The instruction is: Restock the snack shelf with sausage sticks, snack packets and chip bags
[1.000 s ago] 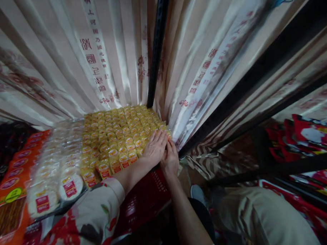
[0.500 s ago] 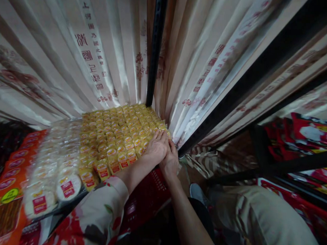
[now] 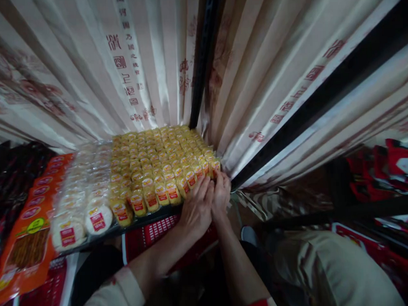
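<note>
Left hand (image 3: 196, 207): fingers curled against yellow packets (image 3: 157, 163) at shelf (image 3: 149, 217) front right corner
Right hand (image 3: 221, 193): fingers bent, touching same packets

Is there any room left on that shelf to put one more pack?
Hardly any. The yellow packs fill the shelf from the curtain to the front edge. White round packs and orange bags press against them. Both hands, left hand and right hand, crowd the front right corner. Free room shows only below the shelf.
</note>
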`<state>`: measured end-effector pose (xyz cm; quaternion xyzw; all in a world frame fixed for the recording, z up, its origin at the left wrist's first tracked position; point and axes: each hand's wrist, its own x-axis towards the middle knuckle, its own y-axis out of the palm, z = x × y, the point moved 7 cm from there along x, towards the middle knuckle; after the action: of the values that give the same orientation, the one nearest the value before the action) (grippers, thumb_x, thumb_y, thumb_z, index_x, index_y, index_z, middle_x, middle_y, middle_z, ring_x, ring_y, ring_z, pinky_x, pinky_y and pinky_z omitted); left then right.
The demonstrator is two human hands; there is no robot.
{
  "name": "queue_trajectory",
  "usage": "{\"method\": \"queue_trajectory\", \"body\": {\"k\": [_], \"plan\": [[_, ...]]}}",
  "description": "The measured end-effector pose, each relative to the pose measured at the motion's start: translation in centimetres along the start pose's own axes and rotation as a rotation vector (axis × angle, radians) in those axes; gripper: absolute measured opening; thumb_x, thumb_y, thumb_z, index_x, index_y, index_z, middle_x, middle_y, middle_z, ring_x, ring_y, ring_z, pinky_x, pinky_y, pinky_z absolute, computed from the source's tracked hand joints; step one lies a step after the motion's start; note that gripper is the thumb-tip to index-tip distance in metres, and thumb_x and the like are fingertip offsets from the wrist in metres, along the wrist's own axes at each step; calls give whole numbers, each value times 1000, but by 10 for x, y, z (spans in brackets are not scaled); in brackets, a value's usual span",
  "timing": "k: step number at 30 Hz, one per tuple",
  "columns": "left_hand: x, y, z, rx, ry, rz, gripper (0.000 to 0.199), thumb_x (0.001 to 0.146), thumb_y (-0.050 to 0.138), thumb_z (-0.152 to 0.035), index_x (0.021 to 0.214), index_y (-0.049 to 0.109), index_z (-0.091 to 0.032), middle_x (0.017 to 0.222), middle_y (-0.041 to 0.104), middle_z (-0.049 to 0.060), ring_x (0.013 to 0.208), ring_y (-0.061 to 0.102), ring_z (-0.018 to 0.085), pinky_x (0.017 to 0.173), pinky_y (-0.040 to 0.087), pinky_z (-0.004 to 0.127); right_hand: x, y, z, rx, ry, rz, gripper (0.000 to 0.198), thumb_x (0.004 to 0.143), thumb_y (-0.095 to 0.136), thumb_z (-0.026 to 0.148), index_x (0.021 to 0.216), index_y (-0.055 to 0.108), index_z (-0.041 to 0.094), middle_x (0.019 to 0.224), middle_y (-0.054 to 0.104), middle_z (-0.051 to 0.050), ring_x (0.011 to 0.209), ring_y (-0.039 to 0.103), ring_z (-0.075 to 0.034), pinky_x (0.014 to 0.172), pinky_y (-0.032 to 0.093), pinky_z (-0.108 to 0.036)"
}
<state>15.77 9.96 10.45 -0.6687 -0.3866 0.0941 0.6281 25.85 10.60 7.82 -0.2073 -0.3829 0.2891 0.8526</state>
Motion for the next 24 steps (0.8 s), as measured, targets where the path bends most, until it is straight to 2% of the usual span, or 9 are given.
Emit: {"method": "queue_trajectory", "body": {"k": [2, 5, 10, 17, 20, 24], "plan": [[-29, -1, -5, -24, -3, -42, 54, 88, 35, -9, 141, 30, -10, 149, 32, 11, 142, 17, 22, 112, 36, 40, -2, -1, 8, 66, -12, 50, 38, 90, 37, 28, 119, 57, 16, 107, 57, -11, 90, 58, -19, 81, 50, -35], [-60, -4, -5, -33, -20, -62, 59, 83, 33, -3, 142, 30, -9, 148, 35, 11, 140, 23, 22, 108, 40, 39, -7, 3, 25, 187, -85, 147, 31, 90, 43, 32, 106, 64, 16, 92, 61, -7, 70, 58, -13, 68, 52, -27], [-80, -3, 19, 13, -142, -41, 58, 80, 34, -1, 137, 39, -11, 142, 44, 11, 134, 37, 22, 107, 41, 40, -16, 19, 43, 319, -180, 292, 25, 89, 49, 33, 103, 63, 18, 88, 61, -6, 74, 61, -13, 67, 54, -25], [-83, 7, 40, 31, -158, -39, 67, 75, 32, 3, 141, 32, -11, 142, 43, 13, 134, 36, 22, 105, 43, 41, -18, 26, 44, 276, -167, 217, 25, 90, 44, 31, 102, 61, 16, 94, 62, -9, 80, 60, -16, 75, 54, -31], [-83, 11, 44, 38, -156, -8, 62, 77, 32, 2, 138, 36, -10, 143, 42, 13, 134, 37, 23, 104, 43, 40, -20, 22, 48, 261, -159, 201, 27, 90, 44, 32, 102, 62, 15, 93, 62, -10, 82, 60, -17, 73, 54, -30], [-83, 8, 45, 52, -134, -31, 54, 79, 33, 1, 131, 44, -7, 143, 42, 13, 134, 37, 24, 105, 42, 39, -26, 16, 51, 285, -127, 205, 28, 90, 47, 35, 102, 62, 15, 94, 60, -9, 76, 60, -15, 65, 54, -27]]}}
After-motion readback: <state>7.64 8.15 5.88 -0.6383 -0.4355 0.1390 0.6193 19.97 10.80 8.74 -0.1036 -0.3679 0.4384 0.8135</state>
